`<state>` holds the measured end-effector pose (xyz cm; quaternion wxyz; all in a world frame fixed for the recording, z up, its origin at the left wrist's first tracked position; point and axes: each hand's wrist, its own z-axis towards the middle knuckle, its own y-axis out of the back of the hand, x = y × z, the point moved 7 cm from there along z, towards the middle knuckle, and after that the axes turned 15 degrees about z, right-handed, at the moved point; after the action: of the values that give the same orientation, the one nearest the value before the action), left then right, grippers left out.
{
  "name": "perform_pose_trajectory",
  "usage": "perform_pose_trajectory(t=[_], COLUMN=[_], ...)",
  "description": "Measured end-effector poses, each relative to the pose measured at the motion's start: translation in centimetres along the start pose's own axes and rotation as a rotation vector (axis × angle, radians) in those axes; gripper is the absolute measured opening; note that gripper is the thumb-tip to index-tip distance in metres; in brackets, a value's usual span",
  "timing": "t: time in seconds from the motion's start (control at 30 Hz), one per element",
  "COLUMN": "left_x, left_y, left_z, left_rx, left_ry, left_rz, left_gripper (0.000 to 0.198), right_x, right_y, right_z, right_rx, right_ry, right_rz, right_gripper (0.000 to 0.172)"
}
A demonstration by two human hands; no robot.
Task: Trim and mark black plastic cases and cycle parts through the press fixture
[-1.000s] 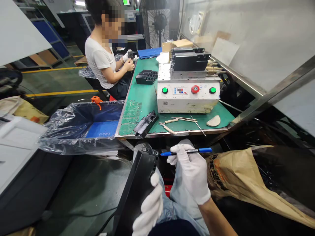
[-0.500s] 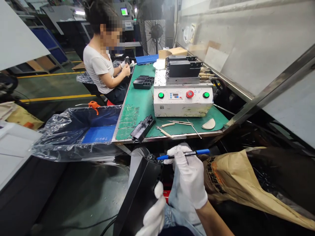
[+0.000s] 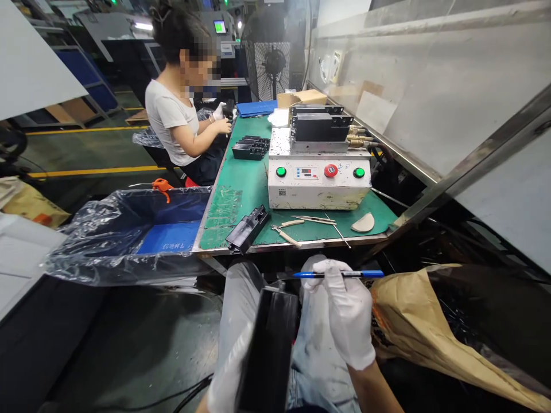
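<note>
My right hand (image 3: 349,312), in a white glove, is closed around a blue-and-black marker pen (image 3: 370,274). The pen lies level, its blue tip pointing left. Low in the view, a long black plastic housing (image 3: 271,344) stands over my lap. My gloved left hand (image 3: 226,381) grips it from the left side; most of those fingers are hidden behind the part. The pen tip is just above and right of the housing's far end, apart from it. A similar black housing (image 3: 248,229) lies at the front edge of the green-topped table (image 3: 253,195).
A white press machine (image 3: 319,192) carries black housings on its fixture. Wooden-handled nippers (image 3: 287,232), thin tools and a pale half-disc (image 3: 363,222) lie before it. A co-worker (image 3: 172,120) sits at left, holding a black part. A plastic-lined bin (image 3: 124,229) and brown sack (image 3: 413,310) flank my legs.
The pen has moved right, away from the housing's end. The housing has turned more upright and shifted right, and my left hand's fingers have gone behind it.
</note>
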<state>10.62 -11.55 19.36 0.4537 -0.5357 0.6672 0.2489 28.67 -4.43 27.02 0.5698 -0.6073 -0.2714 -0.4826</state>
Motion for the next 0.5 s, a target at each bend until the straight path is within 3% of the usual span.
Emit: perform_pose_trajectory(t=[0.2, 0.3, 0.37, 0.43, 0.5], left_x=[-4.0, -6.9, -11.2, -16.9, -21.5], left_y=[2.4, 5.3, 8.6, 12.1, 14.9], left_z=[0.1, 0.8, 2.2, 4.5, 8.7], left_rx=[-0.206, -0.306, -0.445, -0.624, -0.697], left_ry=[-0.068, -0.097, -0.223, -0.413, -0.443], left_rz=[0.361, 0.563, 0.760, 0.994, 1.321], left_gripper=[0.069, 0.064, 0.064, 0.063, 0.060], right_x=[-0.4, -1.6, -2.6, -3.6, -4.1], right_y=[4.4, 7.3, 9.2, 10.7, 11.6], right_z=[-0.1, -1.0, -1.8, -2.5, -2.9], right_rx=[-0.174, -0.218, -0.255, -0.305, -0.350], right_ry=[-0.017, -0.037, -0.075, -0.131, -0.171], right_rz=[-0.105, -0.242, -0.296, -0.289, -0.261], right_gripper=[0.039, 0.044, 0.049, 0.055, 0.059])
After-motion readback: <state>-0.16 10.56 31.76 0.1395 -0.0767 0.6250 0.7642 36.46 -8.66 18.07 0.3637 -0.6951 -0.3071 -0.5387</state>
